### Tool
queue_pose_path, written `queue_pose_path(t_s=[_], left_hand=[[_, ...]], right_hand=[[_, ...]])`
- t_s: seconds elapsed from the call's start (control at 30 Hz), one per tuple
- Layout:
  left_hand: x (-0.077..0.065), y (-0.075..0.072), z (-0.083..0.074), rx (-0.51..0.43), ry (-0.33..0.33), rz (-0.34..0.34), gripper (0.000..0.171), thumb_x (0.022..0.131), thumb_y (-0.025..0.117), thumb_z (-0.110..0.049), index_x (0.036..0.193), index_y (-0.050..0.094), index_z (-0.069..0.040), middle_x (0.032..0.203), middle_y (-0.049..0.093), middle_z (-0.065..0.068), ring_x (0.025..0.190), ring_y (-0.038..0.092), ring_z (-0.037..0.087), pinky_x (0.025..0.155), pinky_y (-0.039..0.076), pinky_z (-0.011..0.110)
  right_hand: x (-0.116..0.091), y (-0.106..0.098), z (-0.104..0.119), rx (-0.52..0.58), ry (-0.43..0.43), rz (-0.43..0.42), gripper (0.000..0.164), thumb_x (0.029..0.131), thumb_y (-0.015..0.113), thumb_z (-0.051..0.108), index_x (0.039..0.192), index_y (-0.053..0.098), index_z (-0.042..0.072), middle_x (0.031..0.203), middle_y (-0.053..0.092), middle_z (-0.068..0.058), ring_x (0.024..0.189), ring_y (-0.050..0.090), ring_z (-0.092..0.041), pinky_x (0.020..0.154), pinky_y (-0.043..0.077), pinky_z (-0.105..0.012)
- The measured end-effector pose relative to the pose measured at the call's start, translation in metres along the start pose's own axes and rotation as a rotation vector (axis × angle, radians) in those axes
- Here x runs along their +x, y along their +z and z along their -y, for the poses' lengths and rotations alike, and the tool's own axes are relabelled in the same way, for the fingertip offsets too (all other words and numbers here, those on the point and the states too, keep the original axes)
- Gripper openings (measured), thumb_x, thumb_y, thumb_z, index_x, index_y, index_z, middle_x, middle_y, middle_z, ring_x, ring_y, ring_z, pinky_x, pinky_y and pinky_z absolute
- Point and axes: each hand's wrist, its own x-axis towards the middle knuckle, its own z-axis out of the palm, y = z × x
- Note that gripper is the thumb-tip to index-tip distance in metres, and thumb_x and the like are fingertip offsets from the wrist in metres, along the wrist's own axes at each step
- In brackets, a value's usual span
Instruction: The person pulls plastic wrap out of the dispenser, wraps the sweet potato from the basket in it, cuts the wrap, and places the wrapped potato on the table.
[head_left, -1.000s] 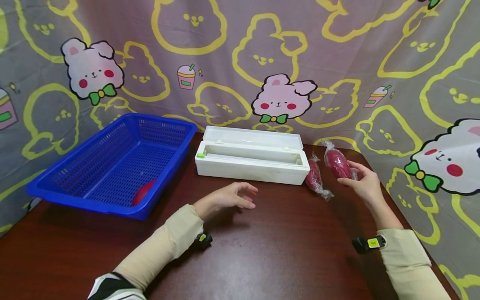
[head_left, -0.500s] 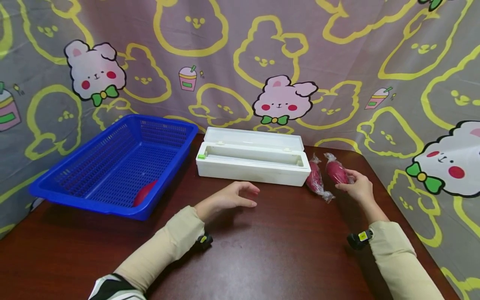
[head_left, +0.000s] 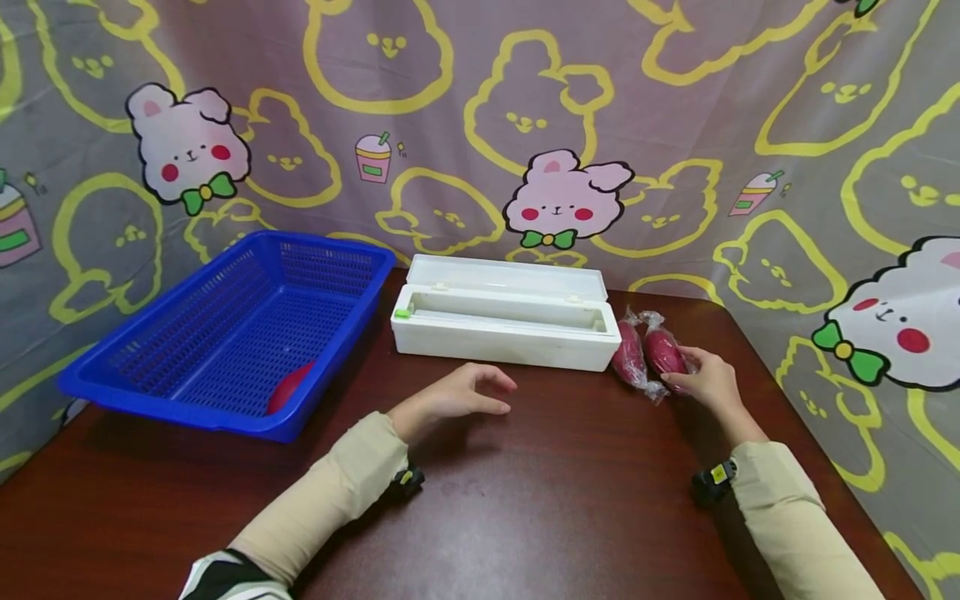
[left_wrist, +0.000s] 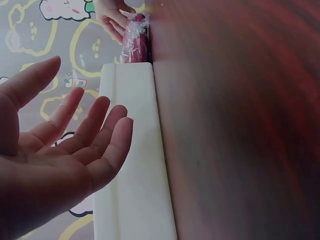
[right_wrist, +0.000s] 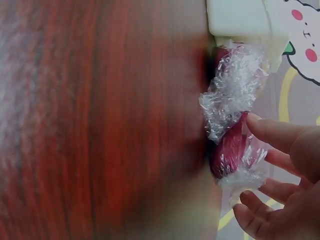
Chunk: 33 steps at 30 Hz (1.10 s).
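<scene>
Outer wrapped red bundle (head_left: 663,350) now close beside its twin (head_left: 628,355), right of frame.
The right hand (head_left: 711,385) has drawn it in and still pinches it, so setting it down looks nearly done. Mid-frame, next to the pair, is the open white box (head_left: 502,342); before it hangs the left hand (head_left: 453,395), loosely curved, holding nothing. At left, a blue basket (head_left: 202,417) has a red piece (head_left: 288,389) inside.

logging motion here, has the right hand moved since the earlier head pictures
Yes: the right hand has moved left, closer to the open white box, in the head view.
</scene>
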Motion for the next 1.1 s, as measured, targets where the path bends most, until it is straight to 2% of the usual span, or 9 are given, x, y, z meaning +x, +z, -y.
queue_pose_path(t_s=[0.2,0.33,0.47,0.53,0.63,0.67,0.87,0.93,1.1], left_hand=[[0.000,-0.004,0.005,0.045,0.046,-0.041,0.032,0.079,0.066,-0.009,0.106,0.059,0.007,0.106,0.059,0.016,0.105,0.049,0.029,0.092,0.035,0.045],[-0.001,-0.010,0.005,0.123,0.061,-0.120,0.028,0.079,0.065,-0.008,0.104,0.061,0.005,0.105,0.060,0.015,0.104,0.050,0.029,0.090,0.037,0.043],[0.003,-0.023,0.001,0.278,0.101,-0.217,0.025,0.080,0.063,-0.004,0.103,0.062,0.005,0.103,0.061,0.015,0.102,0.052,0.027,0.088,0.039,0.041],[0.007,-0.031,-0.002,0.385,0.124,-0.280,0.023,0.079,0.064,-0.002,0.101,0.063,0.004,0.101,0.062,0.014,0.101,0.054,0.027,0.087,0.040,0.039],[0.010,-0.044,-0.005,0.521,0.126,-0.380,0.021,0.077,0.064,-0.001,0.098,0.065,0.003,0.099,0.063,0.014,0.099,0.055,0.028,0.087,0.040,0.037],[0.011,-0.048,-0.005,0.559,0.127,-0.414,0.021,0.076,0.065,-0.001,0.096,0.066,0.003,0.098,0.064,0.013,0.098,0.056,0.028,0.086,0.041,0.036],[0.014,-0.070,-0.001,0.637,0.047,-0.529,0.021,0.075,0.065,-0.001,0.096,0.066,0.003,0.098,0.064,0.014,0.097,0.056,0.029,0.085,0.041,0.037],[0.015,-0.076,0.001,0.673,0.014,-0.549,0.022,0.075,0.065,-0.003,0.096,0.067,0.002,0.098,0.064,0.014,0.098,0.055,0.030,0.085,0.040,0.038],[0.018,-0.086,0.005,0.759,-0.054,-0.552,0.022,0.075,0.067,-0.007,0.097,0.068,-0.001,0.098,0.065,0.011,0.098,0.056,0.028,0.083,0.041,0.041]], right_hand=[[-0.002,-0.004,0.007,0.023,-0.015,0.001,0.062,0.078,0.070,0.023,0.121,0.044,-0.012,0.113,0.048,-0.035,0.100,0.046,-0.045,0.079,0.040,-0.052],[-0.002,-0.006,0.015,0.017,-0.052,-0.052,0.058,0.079,0.069,0.023,0.118,0.046,-0.013,0.111,0.050,-0.034,0.098,0.047,-0.045,0.079,0.040,-0.053],[0.001,-0.006,0.026,0.012,-0.123,-0.134,0.049,0.079,0.068,0.021,0.113,0.052,-0.012,0.104,0.054,-0.033,0.092,0.048,-0.045,0.077,0.037,-0.053],[0.003,-0.005,0.034,0.020,-0.161,-0.166,0.046,0.080,0.068,0.019,0.110,0.054,-0.011,0.103,0.055,-0.032,0.092,0.048,-0.045,0.079,0.035,-0.054],[0.008,-0.001,0.045,0.038,-0.218,-0.193,0.041,0.079,0.068,0.016,0.107,0.057,-0.011,0.104,0.055,-0.031,0.095,0.047,-0.045,0.084,0.031,-0.055],[0.010,0.000,0.049,0.045,-0.238,-0.199,0.039,0.079,0.068,0.015,0.106,0.058,-0.011,0.100,0.057,-0.030,0.092,0.048,-0.044,0.082,0.033,-0.054],[0.021,0.008,0.070,0.055,-0.372,-0.189,0.029,0.078,0.068,0.009,0.101,0.062,-0.009,0.092,0.061,-0.025,0.081,0.049,-0.036,0.071,0.037,-0.048],[0.026,0.010,0.075,0.056,-0.396,-0.162,0.028,0.079,0.067,0.007,0.102,0.062,-0.009,0.093,0.061,-0.025,0.081,0.050,-0.035,0.072,0.038,-0.048],[0.037,0.015,0.083,0.022,-0.407,-0.065,0.029,0.079,0.066,0.007,0.103,0.061,-0.010,0.073,0.058,-0.017,0.068,0.046,-0.029,0.065,0.034,-0.041]])
